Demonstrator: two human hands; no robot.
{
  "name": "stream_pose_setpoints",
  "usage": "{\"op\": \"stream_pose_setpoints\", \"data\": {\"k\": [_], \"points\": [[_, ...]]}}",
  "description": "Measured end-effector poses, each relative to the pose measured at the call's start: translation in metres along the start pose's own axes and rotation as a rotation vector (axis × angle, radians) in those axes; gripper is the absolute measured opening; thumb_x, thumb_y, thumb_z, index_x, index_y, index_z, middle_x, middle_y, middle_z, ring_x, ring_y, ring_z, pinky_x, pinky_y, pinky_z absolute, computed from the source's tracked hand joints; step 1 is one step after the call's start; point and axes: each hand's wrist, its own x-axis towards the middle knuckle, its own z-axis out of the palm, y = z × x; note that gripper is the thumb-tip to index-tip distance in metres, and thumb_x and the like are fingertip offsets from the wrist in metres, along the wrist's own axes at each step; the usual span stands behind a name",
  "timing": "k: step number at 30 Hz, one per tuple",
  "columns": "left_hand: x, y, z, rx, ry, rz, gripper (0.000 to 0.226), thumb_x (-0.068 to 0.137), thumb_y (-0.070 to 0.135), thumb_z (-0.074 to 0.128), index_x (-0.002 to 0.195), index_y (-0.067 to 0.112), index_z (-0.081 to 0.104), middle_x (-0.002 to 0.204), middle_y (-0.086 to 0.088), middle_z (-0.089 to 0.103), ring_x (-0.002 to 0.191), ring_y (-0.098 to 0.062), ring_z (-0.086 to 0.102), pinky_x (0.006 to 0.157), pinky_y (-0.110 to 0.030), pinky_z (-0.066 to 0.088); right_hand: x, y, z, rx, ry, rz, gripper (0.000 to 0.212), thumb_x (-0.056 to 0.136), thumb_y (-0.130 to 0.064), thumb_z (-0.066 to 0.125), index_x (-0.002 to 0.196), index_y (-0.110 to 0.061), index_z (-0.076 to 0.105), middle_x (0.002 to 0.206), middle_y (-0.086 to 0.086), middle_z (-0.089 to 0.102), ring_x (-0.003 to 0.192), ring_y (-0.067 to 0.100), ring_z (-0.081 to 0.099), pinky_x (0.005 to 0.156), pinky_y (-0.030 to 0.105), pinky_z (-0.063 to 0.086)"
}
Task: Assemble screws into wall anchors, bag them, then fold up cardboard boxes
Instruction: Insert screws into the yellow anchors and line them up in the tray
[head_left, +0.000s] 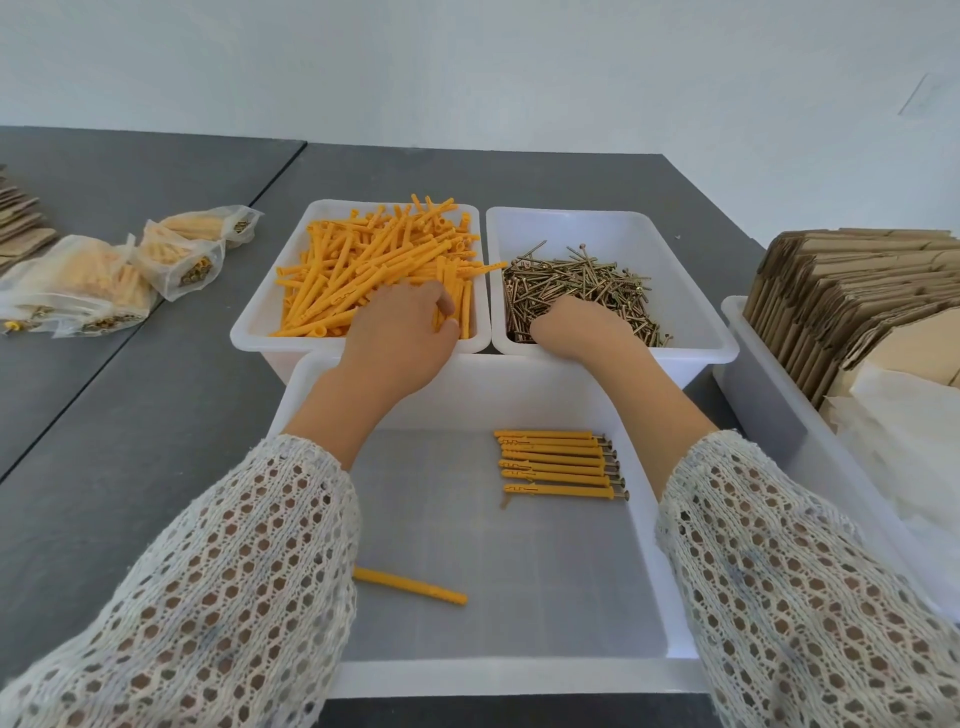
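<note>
Both arms reach forward, well apart, in loose white open-knit sleeves that end short of the bare wrists. The left hand (402, 332) lies palm down, fingers curled under toward the far edge of the desk. The right hand (579, 325) is also palm down, its fingers bent downward and hidden from sight.

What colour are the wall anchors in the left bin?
The wall anchors are orange-yellow, seen in the head view, the only one; the left hand reaches into them.

Grey table (130, 467) carries four white bins (613, 228), filled bags (104, 280) and flat cardboard (21, 223)
</note>
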Motion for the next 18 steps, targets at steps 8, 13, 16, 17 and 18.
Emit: {"op": "stream_pose_setpoints", "data": {"k": [8,13,16,17,18], "points": [[-0.0012,0.0003,0.0051,-0.063,0.083,0.038,0.012,0.096,0.024,0.051,0.103,0.025,0.061,0.080,0.010,0.055,0.081,-0.020,0.057,0.078,-0.042,0.052,-0.0008,-0.0001,0.0023,0.029,0.076,-0.008,0.021,0.087,-0.016,0.043,0.066,-0.014,0.042,0.067,0.001,0.045,0.062,0.019,0.041,0.069,0.033,0.038],[-0.0024,0.0030,0.0048,-0.110,0.195,0.054,0.014,0.097,0.022,0.050,0.112,0.020,0.052,0.097,0.003,0.060,0.084,-0.020,0.060,0.069,-0.043,0.054,-0.0020,0.0012,0.0029,0.042,0.114,-0.049,0.015,0.086,-0.012,0.042,0.071,-0.012,0.046,0.071,0.002,0.050,0.064,0.020,0.046,0.063,0.031,0.037],[-0.0017,0.0040,0.0044,-0.139,0.274,0.057,0.013,0.097,0.021,0.050,0.110,0.020,0.052,0.098,0.006,0.060,0.079,-0.015,0.058,0.058,-0.032,0.047,-0.0014,0.0018,0.0038,0.040,0.141,-0.102,0.013,0.086,-0.012,0.041,0.087,-0.011,0.054,0.077,0.002,0.053,0.073,0.022,0.050,0.065,0.032,0.039],[-0.0016,0.0045,0.0042,-0.146,0.303,0.058,0.013,0.097,0.021,0.051,0.110,0.020,0.052,0.097,0.007,0.060,0.077,-0.013,0.057,0.055,-0.029,0.044,-0.0011,0.0024,0.0042,0.044,0.157,-0.120,0.014,0.086,-0.012,0.041,0.092,-0.012,0.054,0.077,0.001,0.053,0.072,0.020,0.049,0.064,0.031,0.037],[-0.0018,0.0051,0.0036,-0.154,0.333,0.056,0.013,0.097,0.022,0.051,0.110,0.021,0.053,0.095,0.009,0.060,0.075,-0.011,0.056,0.054,-0.026,0.041,-0.0006,0.0028,0.0048,0.051,0.170,-0.135,0.015,0.087,-0.012,0.040,0.095,-0.012,0.053,0.077,0.001,0.052,0.069,0.018,0.047,0.060,0.030,0.035]]}}
